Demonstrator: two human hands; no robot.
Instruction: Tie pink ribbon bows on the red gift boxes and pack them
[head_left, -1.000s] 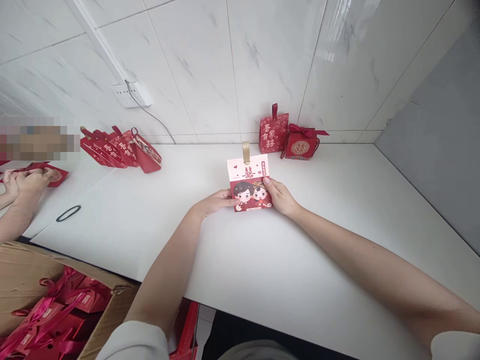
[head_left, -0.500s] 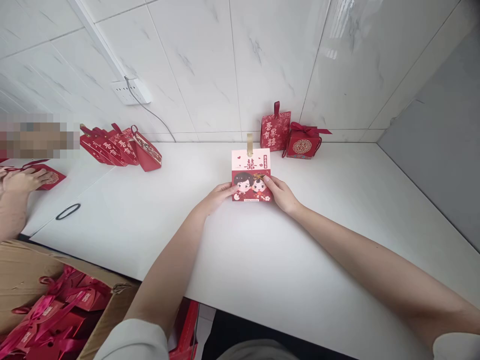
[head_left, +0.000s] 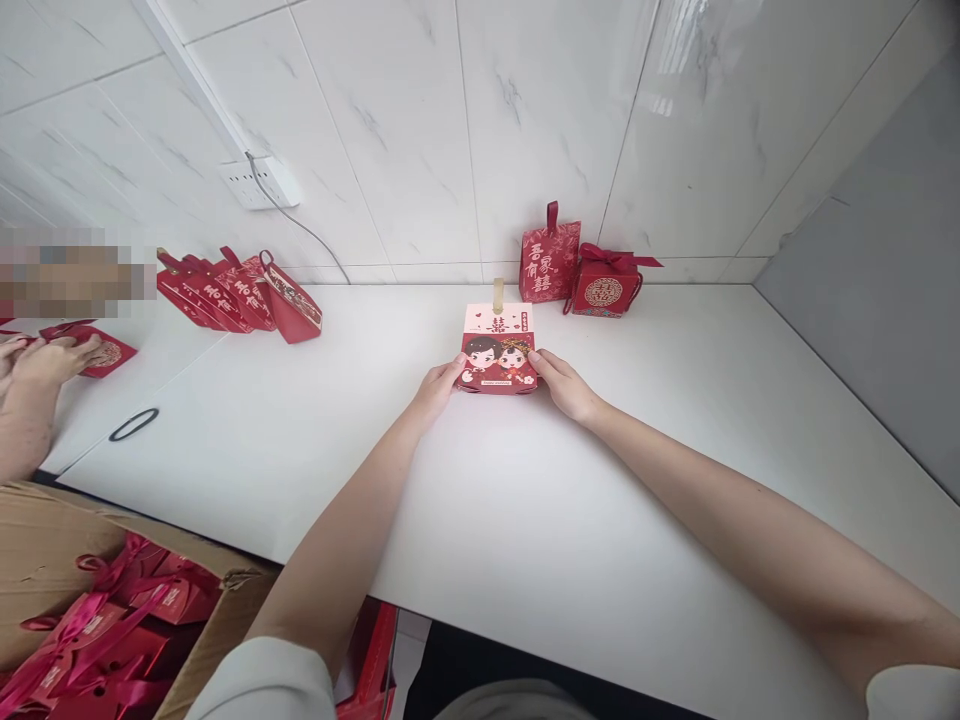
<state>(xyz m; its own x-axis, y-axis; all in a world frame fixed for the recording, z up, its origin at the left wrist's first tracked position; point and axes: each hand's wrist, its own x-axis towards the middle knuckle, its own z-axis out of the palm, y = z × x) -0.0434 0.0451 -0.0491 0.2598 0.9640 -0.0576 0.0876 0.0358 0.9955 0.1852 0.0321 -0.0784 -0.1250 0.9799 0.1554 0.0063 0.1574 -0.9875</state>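
A red and pink gift box (head_left: 498, 350) with two cartoon figures and a gold loop on top is held at the middle of the white table (head_left: 525, 520). My left hand (head_left: 439, 388) grips its left edge, the thumb near the front. On the opposite edge, my right hand (head_left: 561, 382) holds it with the thumb at the front. The box's underside shows a little below the printed face. Behind it stand a red box with a ribbon loop (head_left: 551, 262) and a square red box with a bow (head_left: 606, 285).
Several red boxes (head_left: 225, 295) lean together at the back left. A black ring (head_left: 134, 424) lies on the table. Another person's hand (head_left: 52, 358) rests on a red box. A carton (head_left: 244, 605) at lower left holds red boxes.
The held box has tilted back, with its lower edge raised a little and its underside now showing. My left hand has shifted slightly up along its side.
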